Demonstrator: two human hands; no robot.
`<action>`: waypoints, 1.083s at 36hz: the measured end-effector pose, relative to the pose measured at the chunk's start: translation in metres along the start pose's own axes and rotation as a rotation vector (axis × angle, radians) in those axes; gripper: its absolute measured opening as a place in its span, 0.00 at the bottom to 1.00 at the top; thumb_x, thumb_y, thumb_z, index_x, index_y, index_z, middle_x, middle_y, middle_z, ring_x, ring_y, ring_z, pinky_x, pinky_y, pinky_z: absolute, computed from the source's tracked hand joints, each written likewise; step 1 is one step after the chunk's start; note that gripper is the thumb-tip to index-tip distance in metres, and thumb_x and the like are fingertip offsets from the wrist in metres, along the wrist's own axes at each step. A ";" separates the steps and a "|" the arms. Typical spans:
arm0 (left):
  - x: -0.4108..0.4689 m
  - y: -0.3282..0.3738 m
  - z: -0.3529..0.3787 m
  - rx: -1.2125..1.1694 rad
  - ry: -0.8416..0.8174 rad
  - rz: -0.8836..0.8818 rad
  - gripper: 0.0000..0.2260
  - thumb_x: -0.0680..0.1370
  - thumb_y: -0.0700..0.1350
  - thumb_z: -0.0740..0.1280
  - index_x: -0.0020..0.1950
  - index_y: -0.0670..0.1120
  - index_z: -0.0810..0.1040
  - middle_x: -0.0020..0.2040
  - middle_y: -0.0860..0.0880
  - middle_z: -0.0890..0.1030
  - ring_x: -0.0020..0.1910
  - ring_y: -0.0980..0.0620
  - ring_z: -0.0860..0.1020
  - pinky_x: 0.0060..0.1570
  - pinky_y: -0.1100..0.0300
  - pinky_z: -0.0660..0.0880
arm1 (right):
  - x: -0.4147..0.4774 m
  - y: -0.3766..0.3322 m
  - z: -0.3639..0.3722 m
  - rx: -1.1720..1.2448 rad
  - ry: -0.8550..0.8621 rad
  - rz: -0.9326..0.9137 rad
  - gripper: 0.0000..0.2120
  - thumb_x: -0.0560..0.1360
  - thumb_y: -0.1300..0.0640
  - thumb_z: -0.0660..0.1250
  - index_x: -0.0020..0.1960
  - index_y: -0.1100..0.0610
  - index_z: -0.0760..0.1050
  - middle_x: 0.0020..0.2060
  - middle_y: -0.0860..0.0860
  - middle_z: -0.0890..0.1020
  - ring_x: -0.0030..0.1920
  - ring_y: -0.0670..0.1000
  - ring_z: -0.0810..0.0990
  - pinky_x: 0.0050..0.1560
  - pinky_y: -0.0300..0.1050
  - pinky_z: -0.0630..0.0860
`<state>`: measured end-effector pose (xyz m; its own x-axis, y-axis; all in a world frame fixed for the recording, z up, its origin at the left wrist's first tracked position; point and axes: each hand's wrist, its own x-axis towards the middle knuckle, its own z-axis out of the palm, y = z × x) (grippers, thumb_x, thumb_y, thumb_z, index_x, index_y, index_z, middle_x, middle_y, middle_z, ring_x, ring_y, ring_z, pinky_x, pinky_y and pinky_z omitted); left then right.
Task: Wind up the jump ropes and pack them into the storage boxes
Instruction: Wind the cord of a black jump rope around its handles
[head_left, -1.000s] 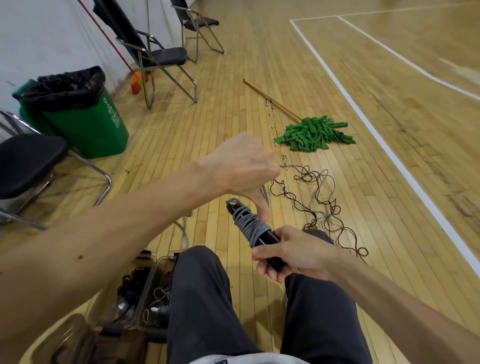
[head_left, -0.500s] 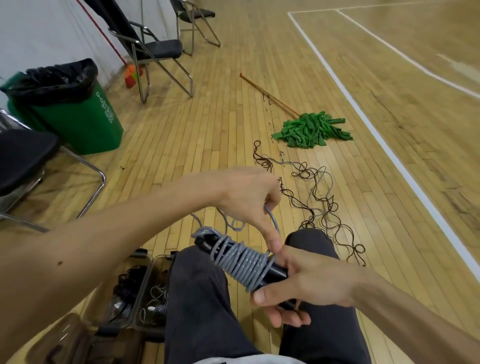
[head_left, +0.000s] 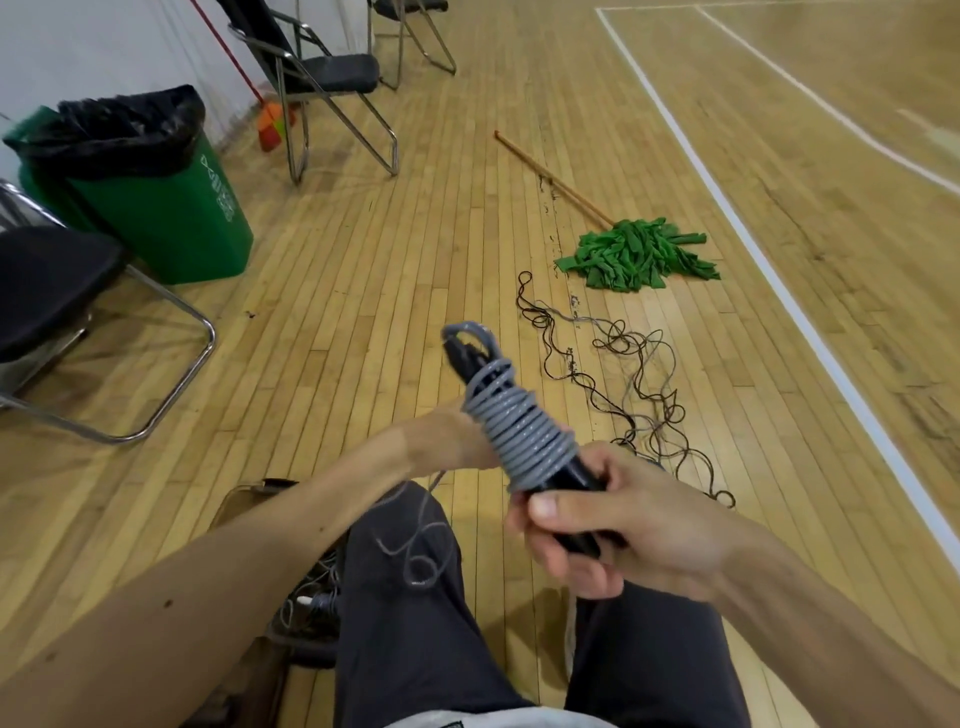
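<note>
Since the person is sitting with both legs stretched over the floor, the storage boxes (head_left: 244, 493) are lying right beside the left thigh, where a finished bundle can be dropped in with little reach; the box that shows is holding dark and grey cords. A loose grey tail (head_left: 415, 551) is trailing across that thigh, slack that is yet to be wound. The right grip (head_left: 623, 530) is clenching the near ends of the black handles (head_left: 569, 480), thumb laid across them. It is pressing the pair together as a core and tilting them up and away, so the far end is standing free for wrapping. The grey jump rope (head_left: 524, 436) is sitting in tight turns round the handles' middle, with one loop over the far tip. The left grip (head_left: 447, 436) is reaching in behind the coil, probably feeding the tail, but its fingers are hidden, so whether it is clenched or released I cannot tell. Farther out, a tangle of ropes (head_left: 623, 374) is lying on the floor, just short of a green mop (head_left: 639, 254).
</note>
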<state>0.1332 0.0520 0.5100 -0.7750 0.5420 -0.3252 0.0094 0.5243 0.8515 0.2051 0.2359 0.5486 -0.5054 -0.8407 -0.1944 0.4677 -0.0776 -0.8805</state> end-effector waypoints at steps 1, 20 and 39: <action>-0.001 -0.005 0.001 0.005 0.039 0.008 0.17 0.81 0.34 0.64 0.34 0.48 0.72 0.28 0.53 0.74 0.27 0.65 0.72 0.33 0.70 0.70 | 0.001 0.001 -0.003 0.020 0.025 -0.005 0.13 0.71 0.49 0.77 0.48 0.58 0.82 0.33 0.52 0.80 0.27 0.45 0.75 0.26 0.36 0.70; -0.012 -0.026 0.025 -0.120 0.093 -0.013 0.23 0.86 0.53 0.55 0.37 0.44 0.77 0.25 0.51 0.67 0.26 0.52 0.64 0.30 0.59 0.63 | 0.011 0.019 -0.054 -0.100 0.481 0.104 0.09 0.75 0.60 0.71 0.51 0.64 0.75 0.34 0.55 0.77 0.30 0.48 0.71 0.27 0.37 0.67; -0.026 -0.018 0.034 0.603 0.093 -0.070 0.14 0.84 0.57 0.59 0.47 0.49 0.76 0.33 0.54 0.72 0.29 0.57 0.68 0.31 0.60 0.64 | 0.005 0.049 -0.103 -0.349 0.753 0.169 0.05 0.77 0.64 0.71 0.48 0.65 0.76 0.32 0.55 0.79 0.28 0.48 0.72 0.26 0.39 0.68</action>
<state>0.1744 0.0504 0.4893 -0.8383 0.4476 -0.3112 0.2913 0.8503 0.4383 0.1507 0.2828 0.4595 -0.8546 -0.2355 -0.4628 0.3924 0.2908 -0.8726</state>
